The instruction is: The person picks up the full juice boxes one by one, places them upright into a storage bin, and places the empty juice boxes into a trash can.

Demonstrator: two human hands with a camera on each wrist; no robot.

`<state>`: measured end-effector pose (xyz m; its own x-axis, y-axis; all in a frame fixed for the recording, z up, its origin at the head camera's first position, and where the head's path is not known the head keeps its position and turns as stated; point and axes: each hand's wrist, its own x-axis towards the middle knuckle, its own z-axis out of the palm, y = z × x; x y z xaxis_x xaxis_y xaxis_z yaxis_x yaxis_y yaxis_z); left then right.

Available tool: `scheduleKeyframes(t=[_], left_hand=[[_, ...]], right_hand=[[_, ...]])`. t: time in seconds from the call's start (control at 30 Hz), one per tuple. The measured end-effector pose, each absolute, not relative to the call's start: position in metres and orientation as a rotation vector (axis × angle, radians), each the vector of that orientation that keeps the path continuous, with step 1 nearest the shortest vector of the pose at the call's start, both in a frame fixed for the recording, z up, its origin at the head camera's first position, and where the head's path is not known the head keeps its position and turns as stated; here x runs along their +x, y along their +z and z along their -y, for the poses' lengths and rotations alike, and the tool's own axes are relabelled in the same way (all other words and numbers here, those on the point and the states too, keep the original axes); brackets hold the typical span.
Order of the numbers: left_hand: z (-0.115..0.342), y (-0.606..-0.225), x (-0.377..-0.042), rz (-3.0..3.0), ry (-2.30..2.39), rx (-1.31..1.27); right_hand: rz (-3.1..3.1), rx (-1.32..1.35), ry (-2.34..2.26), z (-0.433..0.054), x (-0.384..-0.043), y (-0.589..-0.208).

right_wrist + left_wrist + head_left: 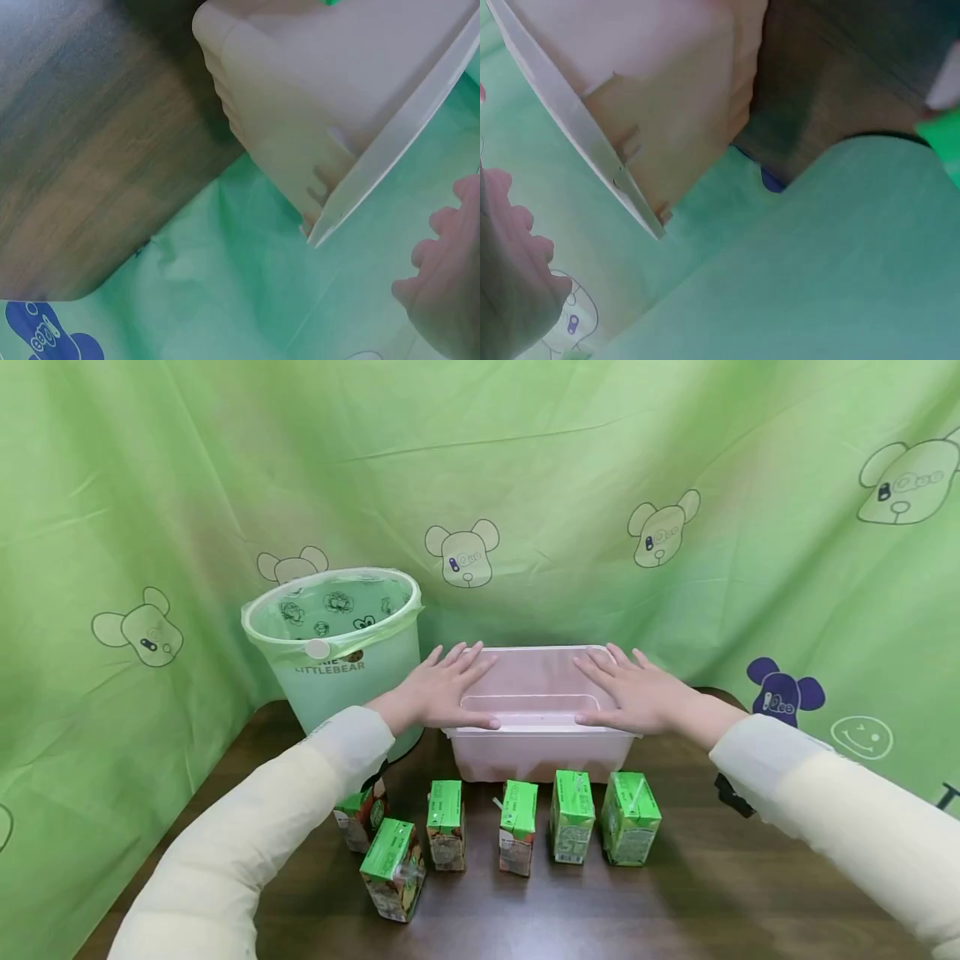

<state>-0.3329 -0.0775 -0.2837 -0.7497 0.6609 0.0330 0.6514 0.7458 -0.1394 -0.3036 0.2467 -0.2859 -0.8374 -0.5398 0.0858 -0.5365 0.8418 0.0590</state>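
Observation:
My left hand (446, 689) is spread with straight fingers over the left end of a pale pink plastic bin (540, 756). Over the bin's right end, my right hand (630, 689) mirrors it, fingers extended and palm down. Neither hand holds anything. Both wrist views show a gap between the bin's rim (570, 135) and the hand beside it. In front of the bin stand several small juice boxes with green tops, among them a brown-sided one (447, 827) and a green one (632, 818). One juice box (362, 818) is partly covered by my left sleeve.
A mint-green bucket (337, 689) with a liner folded over its white rim stands left of the bin, behind my left forearm. Everything rests on a dark wooden table (585, 918). A green curtain (540, 468) printed with bear heads hangs close behind and at both sides.

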Motion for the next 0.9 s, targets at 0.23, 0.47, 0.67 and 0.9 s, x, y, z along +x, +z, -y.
scheduleKeyframes(t=[0.23, 0.47, 0.67, 0.9], left_hand=[[0.092, -0.278, -0.326, 2.811, 0.173, -1.127], [0.11, -0.283, -0.315, 2.767, 0.113, -1.174], [0.127, -0.29, -0.301, 2.737, 0.039, -1.209], [0.147, -0.295, -0.285, 2.766, -0.053, -1.195]], right_hand=[[2.862, 0.927, -0.079, -0.256, -0.298, -0.281], [2.838, 0.997, -0.028, -0.271, -0.299, -0.287], [2.793, 1.0, 0.004, -0.285, -0.302, -0.296], [2.753, 1.014, 0.036, -0.298, -0.302, -0.308]])
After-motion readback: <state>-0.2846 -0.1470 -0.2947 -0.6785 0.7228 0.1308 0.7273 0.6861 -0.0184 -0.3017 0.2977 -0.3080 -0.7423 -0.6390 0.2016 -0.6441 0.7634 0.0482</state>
